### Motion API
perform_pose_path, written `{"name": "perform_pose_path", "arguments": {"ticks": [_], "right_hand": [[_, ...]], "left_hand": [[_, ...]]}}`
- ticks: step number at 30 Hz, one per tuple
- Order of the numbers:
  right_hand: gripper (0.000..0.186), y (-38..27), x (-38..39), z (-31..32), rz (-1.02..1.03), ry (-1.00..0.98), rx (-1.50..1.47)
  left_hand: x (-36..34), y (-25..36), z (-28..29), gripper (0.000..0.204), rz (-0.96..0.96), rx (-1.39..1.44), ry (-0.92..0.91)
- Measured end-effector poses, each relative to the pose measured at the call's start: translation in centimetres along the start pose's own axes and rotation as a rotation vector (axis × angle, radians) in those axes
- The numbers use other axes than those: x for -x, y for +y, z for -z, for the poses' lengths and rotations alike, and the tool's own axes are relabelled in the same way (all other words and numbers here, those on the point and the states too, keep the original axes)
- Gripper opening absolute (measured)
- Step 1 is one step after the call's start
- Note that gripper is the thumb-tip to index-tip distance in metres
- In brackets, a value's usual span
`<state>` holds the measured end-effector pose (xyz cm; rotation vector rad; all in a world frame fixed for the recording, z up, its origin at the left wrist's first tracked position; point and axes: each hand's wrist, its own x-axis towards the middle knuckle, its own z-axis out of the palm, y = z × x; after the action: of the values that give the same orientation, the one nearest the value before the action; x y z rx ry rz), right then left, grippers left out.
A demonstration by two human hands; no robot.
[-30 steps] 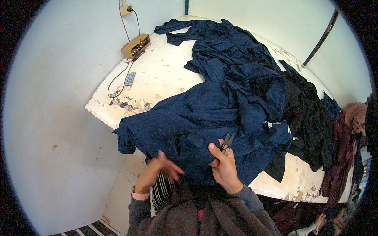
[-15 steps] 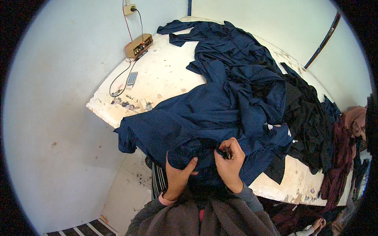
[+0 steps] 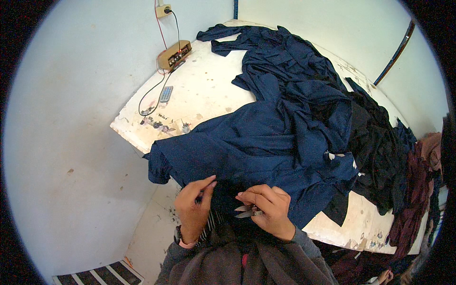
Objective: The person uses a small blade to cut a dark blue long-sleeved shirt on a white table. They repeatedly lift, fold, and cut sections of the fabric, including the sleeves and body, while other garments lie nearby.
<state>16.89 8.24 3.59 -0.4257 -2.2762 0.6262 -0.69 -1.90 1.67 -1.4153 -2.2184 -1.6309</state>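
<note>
A navy garment (image 3: 237,147) spreads over the table and hangs past its near edge toward me. My left hand (image 3: 194,204) is closed at the garment's near edge, thumb and fingers pinched together on the cloth; its fingertips partly hide what they grip. To its right, my right hand (image 3: 270,209) is closed round small thread snips (image 3: 244,212), their pale blades pointing left toward the left hand. The right thumb and forefinger meet just above the blades; whether they pinch a thread is too small to tell.
More navy clothing (image 3: 289,57) lies farther back, with black cloth (image 3: 375,137) and maroon cloth (image 3: 408,204) at the right. On the white table (image 3: 204,85) are a brown radio-like box (image 3: 174,55) with a cable and a small remote (image 3: 166,94). Another person's hand (image 3: 385,276) shows lower right.
My left hand has moved left and its thumb has come off the cloth's face into a pinch. The right hand has dropped slightly nearer me and turned, so the snips' blades now show.
</note>
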Motion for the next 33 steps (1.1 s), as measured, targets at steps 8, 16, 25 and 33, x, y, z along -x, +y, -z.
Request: {"name": "perform_pose_path", "arguments": {"ticks": [8, 16, 25, 33], "right_hand": [[0.044, 0.3, 2.0, -0.5, -0.63, 0.133, -0.266], [0.025, 0.5, 3.4, -2.5, -0.476, 0.219, -0.109], [0.024, 2.3, 1.4, 0.5, -0.155, 0.413, 0.448], [0.02, 2.1, -0.3, 1.5, 0.11, 0.153, 0.536]], "left_hand": [[-0.3, -1.0, -0.2, 0.017, 0.438, 0.517, 0.161], [0.2, -0.7, -0.9, 0.016, 0.407, 0.463, 0.149], [1.7, -1.0, -1.4, 0.014, 0.086, 0.01, 0.015], [0.5, -0.1, -0.2, 0.012, 0.166, 0.217, -0.113]]}}
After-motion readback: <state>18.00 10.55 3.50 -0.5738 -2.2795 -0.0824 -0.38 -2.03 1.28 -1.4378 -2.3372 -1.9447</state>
